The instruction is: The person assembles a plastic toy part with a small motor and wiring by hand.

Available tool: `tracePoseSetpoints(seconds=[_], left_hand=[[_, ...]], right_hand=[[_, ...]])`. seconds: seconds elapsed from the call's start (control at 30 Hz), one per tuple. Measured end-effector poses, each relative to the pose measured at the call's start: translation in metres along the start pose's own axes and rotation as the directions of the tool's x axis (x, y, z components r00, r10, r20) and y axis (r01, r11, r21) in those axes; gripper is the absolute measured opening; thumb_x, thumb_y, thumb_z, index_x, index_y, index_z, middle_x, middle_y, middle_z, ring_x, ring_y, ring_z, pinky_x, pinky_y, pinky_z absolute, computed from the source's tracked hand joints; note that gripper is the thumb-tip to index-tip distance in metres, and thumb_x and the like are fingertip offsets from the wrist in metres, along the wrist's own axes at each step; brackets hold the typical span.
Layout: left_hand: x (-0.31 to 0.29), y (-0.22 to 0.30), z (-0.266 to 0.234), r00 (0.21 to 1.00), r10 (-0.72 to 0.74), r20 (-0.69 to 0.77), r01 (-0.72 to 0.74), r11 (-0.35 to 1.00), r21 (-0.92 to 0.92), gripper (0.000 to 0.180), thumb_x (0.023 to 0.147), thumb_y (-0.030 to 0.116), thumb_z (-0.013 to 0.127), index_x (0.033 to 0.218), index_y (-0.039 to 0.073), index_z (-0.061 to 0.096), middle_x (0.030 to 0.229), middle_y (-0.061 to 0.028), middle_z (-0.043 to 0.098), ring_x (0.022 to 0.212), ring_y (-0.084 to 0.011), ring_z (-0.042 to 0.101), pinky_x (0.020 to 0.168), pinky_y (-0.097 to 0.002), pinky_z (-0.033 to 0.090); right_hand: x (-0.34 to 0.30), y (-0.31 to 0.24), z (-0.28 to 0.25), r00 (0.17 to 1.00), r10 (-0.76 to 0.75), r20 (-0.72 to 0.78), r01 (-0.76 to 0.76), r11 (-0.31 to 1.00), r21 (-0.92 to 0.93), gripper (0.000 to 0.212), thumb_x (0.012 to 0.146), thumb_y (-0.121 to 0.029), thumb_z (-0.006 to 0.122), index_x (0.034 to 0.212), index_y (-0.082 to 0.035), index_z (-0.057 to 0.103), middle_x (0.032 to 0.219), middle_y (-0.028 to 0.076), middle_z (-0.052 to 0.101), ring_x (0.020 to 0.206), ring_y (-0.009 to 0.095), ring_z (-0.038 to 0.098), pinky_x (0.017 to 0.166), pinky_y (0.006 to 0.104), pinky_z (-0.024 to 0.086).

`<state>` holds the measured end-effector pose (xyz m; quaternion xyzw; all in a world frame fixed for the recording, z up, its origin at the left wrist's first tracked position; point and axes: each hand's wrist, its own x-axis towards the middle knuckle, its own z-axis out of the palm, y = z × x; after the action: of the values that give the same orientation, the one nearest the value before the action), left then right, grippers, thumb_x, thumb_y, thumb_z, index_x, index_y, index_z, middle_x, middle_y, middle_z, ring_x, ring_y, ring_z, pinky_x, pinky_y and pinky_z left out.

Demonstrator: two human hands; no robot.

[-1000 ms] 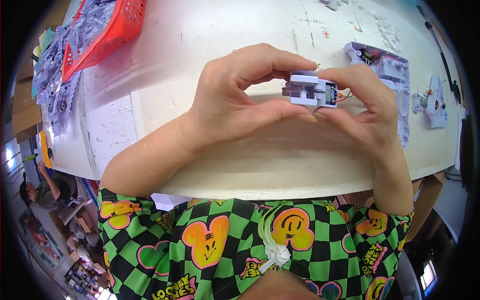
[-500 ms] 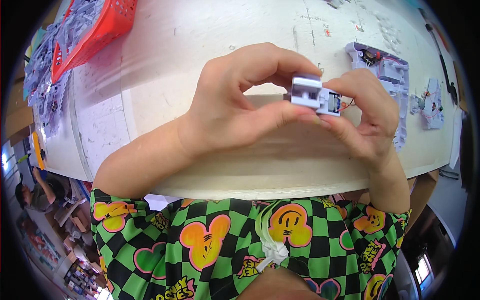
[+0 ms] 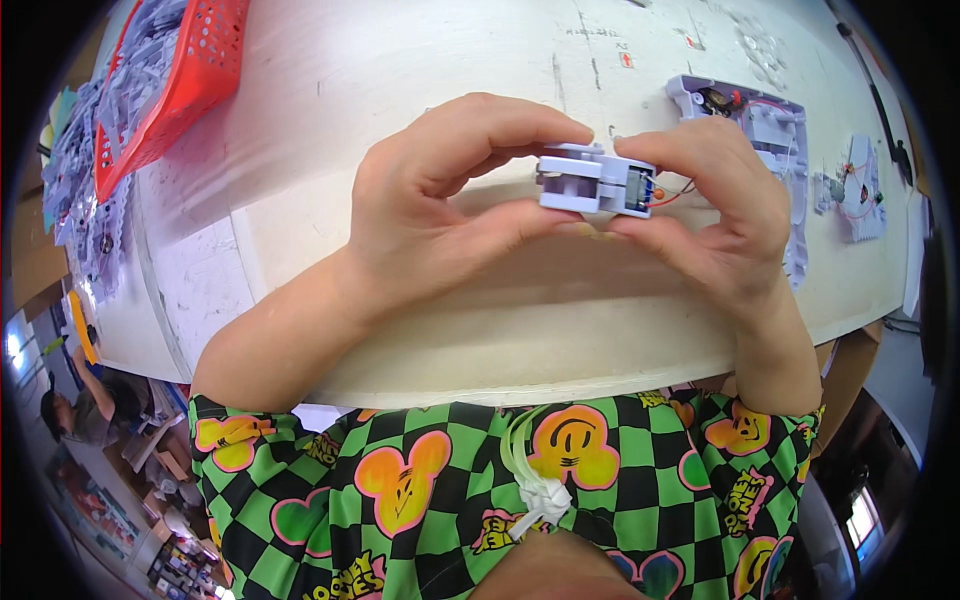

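Red basket (image 3: 205,75) left; right hand (image 3: 722,195) partly hides wired casing (image 3: 785,130).

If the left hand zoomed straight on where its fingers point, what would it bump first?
Past the small pale casing both hands hold, the left hand would probably bump the right hand first, just across from it, though depth is hard to judge here.

Bright light pales the table (image 3: 400,60), with soft shadows on its near part; straight edges curve toward black corners.
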<state>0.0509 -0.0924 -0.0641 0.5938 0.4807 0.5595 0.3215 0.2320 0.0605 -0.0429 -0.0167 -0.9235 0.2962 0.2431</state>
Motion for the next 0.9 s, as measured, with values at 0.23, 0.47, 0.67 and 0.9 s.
tracePoseSetpoints(seconds=[0.23, 0.47, 0.67, 0.9], left_hand=[[-0.003, 0.006, 0.001, 1.0, 0.001, 0.017, -0.003, 0.993, 0.118, 0.049, 0.07, -0.012, 0.069, 0.116, -0.009, 0.053, 0.113, -0.0172, 0.057, 0.106, -0.0251, 0.058, 0.095, -0.0364, 0.047], [0.001, 0.013, 0.002, 0.993, 0.079, 0.092, -0.096, 0.974, 0.203, 0.046, 0.071, -0.006, 0.071, 0.113, -0.007, 0.055, 0.105, -0.0167, 0.06, 0.096, -0.0231, 0.06, 0.092, -0.0361, 0.046], [0.004, 0.012, 0.005, 0.988, 0.122, 0.094, -0.144, 0.947, 0.288, 0.044, 0.07, -0.005, 0.072, 0.111, -0.006, 0.056, 0.099, -0.0142, 0.061, 0.093, -0.0214, 0.061, 0.092, -0.0344, 0.046], [0.014, 0.001, 0.016, 0.993, 0.055, -0.106, -0.032, 0.977, 0.21, 0.054, 0.083, 0.013, 0.069, 0.129, -0.002, 0.045, 0.117, -0.0119, 0.058, 0.101, -0.0186, 0.06, 0.09, -0.031, 0.048]], right_hand=[[0.0, -0.003, 0.001, 0.997, -0.069, -0.024, 0.067, 0.995, -0.074, 0.043, 0.062, -0.014, 0.081, 0.099, -0.001, 0.065, 0.091, 0.009, 0.066, 0.079, 0.023, 0.059, 0.071, 0.0314, 0.045], [-0.005, -0.004, 0.002, 0.992, -0.122, -0.036, 0.121, 0.992, -0.02, 0.038, 0.064, -0.013, 0.078, 0.097, 0.001, 0.065, 0.086, 0.01, 0.065, 0.073, 0.023, 0.059, 0.066, 0.0315, 0.042], [-0.005, 0.005, 0.006, 0.973, -0.219, -0.072, 0.216, 0.975, -0.044, 0.035, 0.067, -0.013, 0.076, 0.096, 0.002, 0.065, 0.083, 0.011, 0.065, 0.07, 0.022, 0.058, 0.064, 0.0314, 0.04], [-0.006, 0.011, 0.005, 0.979, -0.013, -0.205, 0.011, 1.0, -0.011, 0.033, 0.063, -0.018, 0.08, 0.093, -0.01, 0.068, 0.085, 0.003, 0.067, 0.075, 0.02, 0.061, 0.069, 0.0305, 0.046]])
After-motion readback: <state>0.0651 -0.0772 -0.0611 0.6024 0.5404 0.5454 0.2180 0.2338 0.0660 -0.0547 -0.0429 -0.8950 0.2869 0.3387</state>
